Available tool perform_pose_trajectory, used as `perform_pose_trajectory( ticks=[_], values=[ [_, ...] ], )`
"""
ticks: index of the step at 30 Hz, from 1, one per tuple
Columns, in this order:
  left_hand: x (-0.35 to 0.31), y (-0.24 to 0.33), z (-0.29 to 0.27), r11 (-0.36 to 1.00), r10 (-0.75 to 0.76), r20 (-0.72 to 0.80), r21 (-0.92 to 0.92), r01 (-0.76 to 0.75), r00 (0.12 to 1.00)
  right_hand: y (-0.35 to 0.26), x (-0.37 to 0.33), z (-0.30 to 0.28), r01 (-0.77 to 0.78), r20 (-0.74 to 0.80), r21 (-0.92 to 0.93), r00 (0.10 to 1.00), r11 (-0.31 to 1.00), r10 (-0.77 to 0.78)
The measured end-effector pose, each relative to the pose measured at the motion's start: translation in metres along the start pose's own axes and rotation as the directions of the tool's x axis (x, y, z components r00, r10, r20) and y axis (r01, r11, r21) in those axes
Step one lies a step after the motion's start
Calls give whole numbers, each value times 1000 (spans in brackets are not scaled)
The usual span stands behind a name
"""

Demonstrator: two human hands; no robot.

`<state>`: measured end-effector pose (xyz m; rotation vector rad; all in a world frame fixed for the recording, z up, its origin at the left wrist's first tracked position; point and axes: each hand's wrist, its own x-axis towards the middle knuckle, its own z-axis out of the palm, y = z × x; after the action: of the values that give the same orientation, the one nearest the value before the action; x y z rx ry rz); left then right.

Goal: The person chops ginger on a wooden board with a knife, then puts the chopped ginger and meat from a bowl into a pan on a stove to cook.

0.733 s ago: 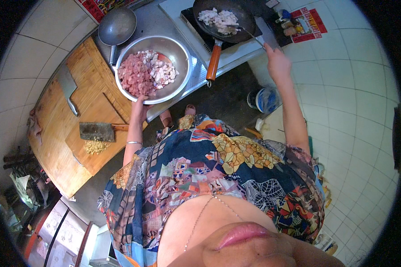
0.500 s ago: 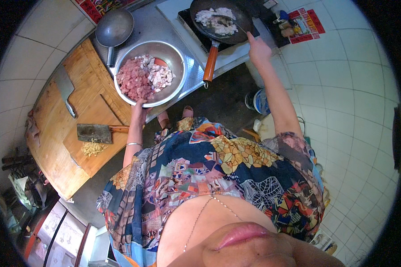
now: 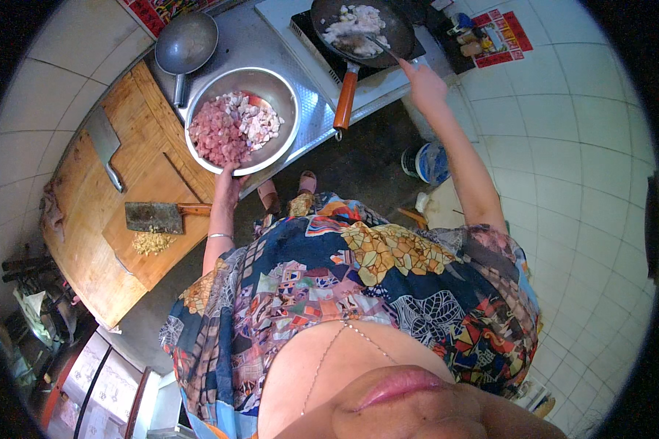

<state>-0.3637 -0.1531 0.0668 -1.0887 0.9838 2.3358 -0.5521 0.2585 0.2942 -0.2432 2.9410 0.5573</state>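
My left hand grips the near rim of a wide steel bowl, fingers partly hidden beneath it. Pink chopped meat fills the bowl's left side, with paler whitish diced pieces to the right. At the upper right, my right hand is closed on the thin handle of a spatula. Its blade rests among whitish pieces of fat in a dark frying pan. The pan's wooden handle points toward me, untouched.
The pan sits on a stove. A small grey pan stands behind the bowl. On the wooden board at left lie a cleaver, a second knife and minced yellowish bits. A bucket stands on the floor.
The spatula has shifted toward the near side of the pan, and the whitish pieces have been pushed about. My right hand moved slightly nearer. My left hand stays on the bowl.
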Motion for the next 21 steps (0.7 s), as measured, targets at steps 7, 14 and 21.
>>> perform_pose_trajectory(
  ticks=[7,14,21],
  values=[
    [9,-7,0,989,-96,135,-98,110,986,5,-29,-18,-69,59,22,996,997,68],
    [-4,-17,10,997,-47,146,-48,54,988,4,43,31,-281,12,49,960,958,281],
    [-14,-17,14,1000,16,123,7,-17,992,16,71,82,-225,8,39,974,973,225]
  ],
)
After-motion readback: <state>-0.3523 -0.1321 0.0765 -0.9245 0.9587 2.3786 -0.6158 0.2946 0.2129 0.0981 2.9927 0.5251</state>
